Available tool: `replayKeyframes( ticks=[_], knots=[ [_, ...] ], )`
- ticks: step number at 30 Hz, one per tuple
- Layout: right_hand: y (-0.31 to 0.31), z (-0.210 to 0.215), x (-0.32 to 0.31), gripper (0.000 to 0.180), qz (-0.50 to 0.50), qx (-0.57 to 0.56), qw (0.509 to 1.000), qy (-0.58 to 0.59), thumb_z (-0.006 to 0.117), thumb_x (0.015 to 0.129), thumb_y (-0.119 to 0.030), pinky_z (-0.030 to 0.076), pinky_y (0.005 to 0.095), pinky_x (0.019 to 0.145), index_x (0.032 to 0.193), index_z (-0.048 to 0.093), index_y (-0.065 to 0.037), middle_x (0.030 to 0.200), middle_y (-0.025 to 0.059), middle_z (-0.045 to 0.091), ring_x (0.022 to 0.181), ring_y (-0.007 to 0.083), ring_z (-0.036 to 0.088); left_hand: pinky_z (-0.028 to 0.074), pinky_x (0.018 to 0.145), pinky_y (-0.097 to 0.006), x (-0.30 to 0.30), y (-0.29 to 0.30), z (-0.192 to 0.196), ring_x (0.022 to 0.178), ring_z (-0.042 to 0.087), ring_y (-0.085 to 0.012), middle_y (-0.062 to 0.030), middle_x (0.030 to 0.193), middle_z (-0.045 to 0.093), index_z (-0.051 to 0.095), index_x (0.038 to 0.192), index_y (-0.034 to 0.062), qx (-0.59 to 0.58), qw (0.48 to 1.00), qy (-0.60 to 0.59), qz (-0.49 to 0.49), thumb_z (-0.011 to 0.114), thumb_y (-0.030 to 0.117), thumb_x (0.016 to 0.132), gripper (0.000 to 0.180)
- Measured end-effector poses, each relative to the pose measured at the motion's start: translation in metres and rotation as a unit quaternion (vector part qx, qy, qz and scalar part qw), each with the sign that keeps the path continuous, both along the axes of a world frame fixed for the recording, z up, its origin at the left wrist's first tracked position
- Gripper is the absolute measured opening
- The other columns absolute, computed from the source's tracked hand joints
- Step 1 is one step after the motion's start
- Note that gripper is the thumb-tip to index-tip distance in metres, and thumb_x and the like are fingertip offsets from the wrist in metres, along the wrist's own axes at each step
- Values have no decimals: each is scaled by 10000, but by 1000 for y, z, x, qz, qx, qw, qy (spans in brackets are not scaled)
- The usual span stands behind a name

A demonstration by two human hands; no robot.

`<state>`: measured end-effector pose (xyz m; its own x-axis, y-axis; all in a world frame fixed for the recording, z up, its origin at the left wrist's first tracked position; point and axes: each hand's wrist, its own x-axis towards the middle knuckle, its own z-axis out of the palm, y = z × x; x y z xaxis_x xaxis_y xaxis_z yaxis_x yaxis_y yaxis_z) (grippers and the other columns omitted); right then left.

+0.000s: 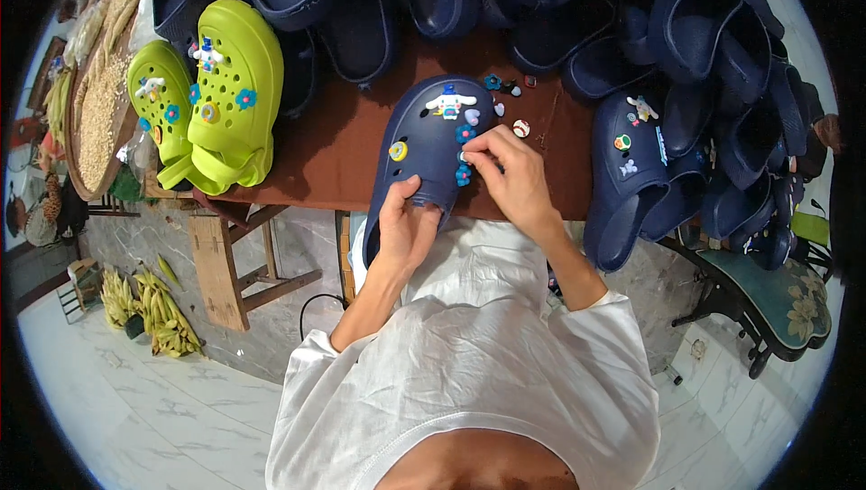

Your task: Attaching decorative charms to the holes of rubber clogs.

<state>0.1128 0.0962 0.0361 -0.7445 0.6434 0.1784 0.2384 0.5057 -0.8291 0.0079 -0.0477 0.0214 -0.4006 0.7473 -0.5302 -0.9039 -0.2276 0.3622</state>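
White sleeves lead to hands: left (406, 219) gripping navy clog (431, 143), right (512, 174) pinching its charm (463, 158).

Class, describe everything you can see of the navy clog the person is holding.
The navy clog looks like matte foam, with holes across its upper. It lies toe-away at the brown table's front edge. Charms stud it: a white figure, a yellow disc, blue flowers. The left hand grips its opening; the right hand's fingers pinch at a charm.

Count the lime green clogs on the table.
2. Both lie side by side at the table's left end: a smaller-looking lime green clog on the outside and another right of it, each dotted with charms. More could be hidden under the navy pile.
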Motion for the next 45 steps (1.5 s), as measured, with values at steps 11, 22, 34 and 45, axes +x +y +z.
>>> replayKeyframes(
  ticks=[11,22,34,45],
  knots=[
    [22,-15,11,162,-81,-15,996,20,590,919,-73,513,366,718,1046,690,-67,933,124,638,839,290,649,352,1123,-433,-8,-3,1,1261,525,-281,-163,1365,550,449,1346,-45,30,998,-26,42,524,172,911,492],
    [84,-58,15,293,-175,201,958,-106,628,870,-73,485,427,843,1162,640,-89,1064,137,605,974,339,596,433,1037,-437,0,-7,3,1178,568,-266,-133,1290,562,433,1319,-11,-9,999,-46,27,584,90,845,508],
    [97,-72,7,213,-222,182,952,-106,707,844,-129,469,431,756,1002,587,-51,915,129,611,868,321,603,385,1047,-407,10,-13,10,1189,545,-220,-65,1278,576,478,1329,63,-74,995,60,-7,616,116,866,486],
    [64,-28,10,147,-125,-50,991,17,628,914,-77,500,292,716,1049,635,-20,987,79,639,827,162,632,385,997,-320,16,-12,9,1144,518,-167,-64,1255,545,466,1301,-13,-87,990,104,-25,622,154,893,468]
  ],
)
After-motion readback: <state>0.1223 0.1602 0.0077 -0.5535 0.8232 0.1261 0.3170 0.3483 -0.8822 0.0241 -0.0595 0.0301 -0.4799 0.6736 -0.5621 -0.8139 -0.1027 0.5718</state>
